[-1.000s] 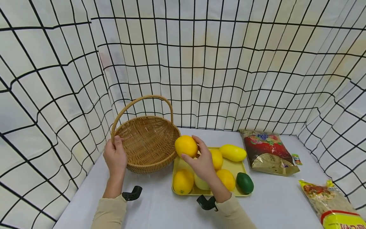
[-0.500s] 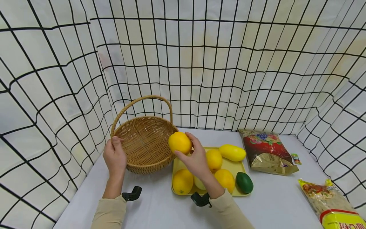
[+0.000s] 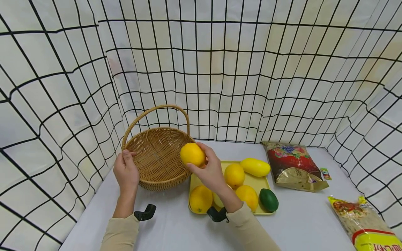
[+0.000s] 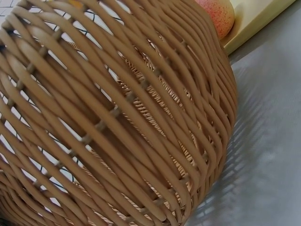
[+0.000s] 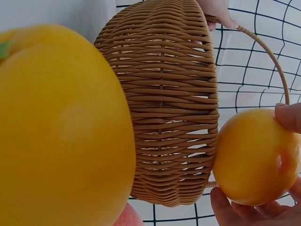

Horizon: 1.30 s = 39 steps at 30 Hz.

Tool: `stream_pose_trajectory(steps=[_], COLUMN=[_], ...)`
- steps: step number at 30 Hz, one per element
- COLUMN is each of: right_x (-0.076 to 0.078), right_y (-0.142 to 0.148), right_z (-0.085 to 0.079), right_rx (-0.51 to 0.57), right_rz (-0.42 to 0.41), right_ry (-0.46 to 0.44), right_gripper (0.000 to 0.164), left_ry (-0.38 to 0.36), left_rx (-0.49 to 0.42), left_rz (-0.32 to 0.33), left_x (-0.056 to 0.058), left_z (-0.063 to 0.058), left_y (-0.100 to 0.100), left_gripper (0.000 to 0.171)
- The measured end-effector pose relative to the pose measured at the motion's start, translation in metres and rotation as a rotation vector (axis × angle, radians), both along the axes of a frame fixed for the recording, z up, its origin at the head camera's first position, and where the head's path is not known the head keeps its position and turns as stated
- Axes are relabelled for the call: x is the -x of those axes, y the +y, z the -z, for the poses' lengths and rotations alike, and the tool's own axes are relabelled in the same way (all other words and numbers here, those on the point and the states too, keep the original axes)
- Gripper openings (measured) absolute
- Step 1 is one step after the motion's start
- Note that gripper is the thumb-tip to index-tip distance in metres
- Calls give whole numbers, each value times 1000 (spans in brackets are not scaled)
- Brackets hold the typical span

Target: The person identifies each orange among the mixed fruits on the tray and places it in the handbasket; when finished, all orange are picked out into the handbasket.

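My left hand [image 3: 126, 172] grips the left rim of a woven wicker basket [image 3: 163, 179] at the foot of its arched handle. The basket tilts with its opening towards me, and nothing shows inside it. My right hand [image 3: 211, 170] holds a yellow-orange orange [image 3: 192, 154] between thumb and fingers, in front of the basket's right rim. In the right wrist view that orange [image 5: 254, 157] appears beside the rim. Below the right arm lies a yellow tray [image 3: 258, 184] with several fruits, among them another orange [image 3: 201, 199]. The left wrist view is mostly filled by the basket's weave [image 4: 117, 113].
A yellow mango-like fruit [image 3: 255, 167] and a dark green avocado [image 3: 268, 200] lie on the tray's right side. A pinkish fruit [image 4: 218, 16] shows at its edge. Right of it lie a red bag [image 3: 292, 164], a small packet [image 3: 326, 174] and a yellow-ended bag [image 3: 367, 223]. Black netting surrounds the table.
My right hand has moved left with the orange, from above the tray to the basket's right rim. The left hand and the basket have stayed in place.
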State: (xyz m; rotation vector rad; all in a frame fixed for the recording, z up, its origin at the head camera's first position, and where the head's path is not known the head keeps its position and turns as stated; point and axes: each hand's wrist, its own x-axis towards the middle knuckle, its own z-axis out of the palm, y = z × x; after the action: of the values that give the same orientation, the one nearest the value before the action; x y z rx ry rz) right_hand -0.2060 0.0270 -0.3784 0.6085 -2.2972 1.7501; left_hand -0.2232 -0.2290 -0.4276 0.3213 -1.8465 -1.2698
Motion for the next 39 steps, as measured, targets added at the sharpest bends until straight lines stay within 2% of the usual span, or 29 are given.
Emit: stream_pose_trajectory(steps=[5, 10, 18, 23, 30, 39], right_x=[18, 24, 27, 29, 31, 26], right_y=[-6, -13, -24, -29, -35, -45], right_z=[21, 27, 25, 24, 30, 39], right_rx=[8, -10, -74, -85, -120, -270], right_rz=[-19, -56, -91, -100, -68, -55], right_ry=[17, 61, 124, 90, 65, 122], right_gripper=[70, 69, 68, 66, 68, 68], left_ry=[4, 2, 0, 13, 35, 100], left_rx=[-1, -5, -17, 8, 46, 61], left_rz=[5, 2, 4, -7, -24, -16], left_x=[-1, 0, 0, 0, 1, 4], left_z=[0, 0, 0, 1, 5, 5], left_y=[0, 0, 0, -1, -2, 1], left_gripper=[50, 50, 49, 50, 51, 45])
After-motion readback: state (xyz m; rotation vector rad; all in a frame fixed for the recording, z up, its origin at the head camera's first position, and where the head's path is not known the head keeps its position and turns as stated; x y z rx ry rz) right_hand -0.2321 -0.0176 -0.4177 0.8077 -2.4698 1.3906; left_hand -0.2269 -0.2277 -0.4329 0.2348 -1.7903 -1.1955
